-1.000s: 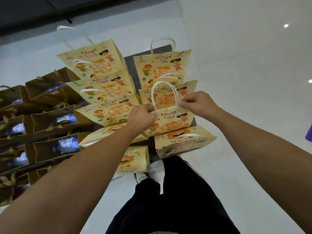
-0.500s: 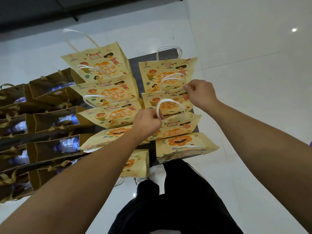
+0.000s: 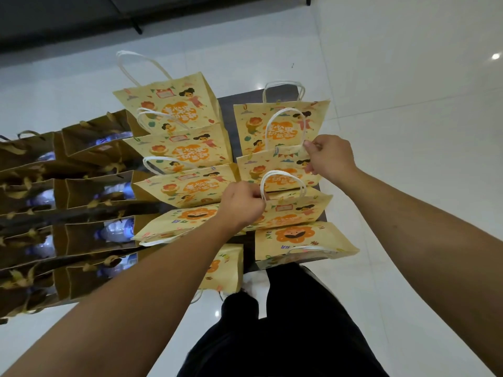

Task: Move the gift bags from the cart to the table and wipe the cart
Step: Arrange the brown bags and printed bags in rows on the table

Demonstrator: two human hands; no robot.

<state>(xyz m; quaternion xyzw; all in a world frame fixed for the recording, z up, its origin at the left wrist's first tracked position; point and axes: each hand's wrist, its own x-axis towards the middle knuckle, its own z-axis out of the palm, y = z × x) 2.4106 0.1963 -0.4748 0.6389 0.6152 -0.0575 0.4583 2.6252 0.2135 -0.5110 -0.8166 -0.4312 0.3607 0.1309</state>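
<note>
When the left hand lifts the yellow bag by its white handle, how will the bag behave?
Probably light: the yellow bag looks flat. It may swing, as the left hand pinches only one end of the thin white handle.

Bare forearms with no sleeves, black trousers point(image 3: 285, 336), a glimpse of white shoe point(image 3: 249, 285) below.
</note>
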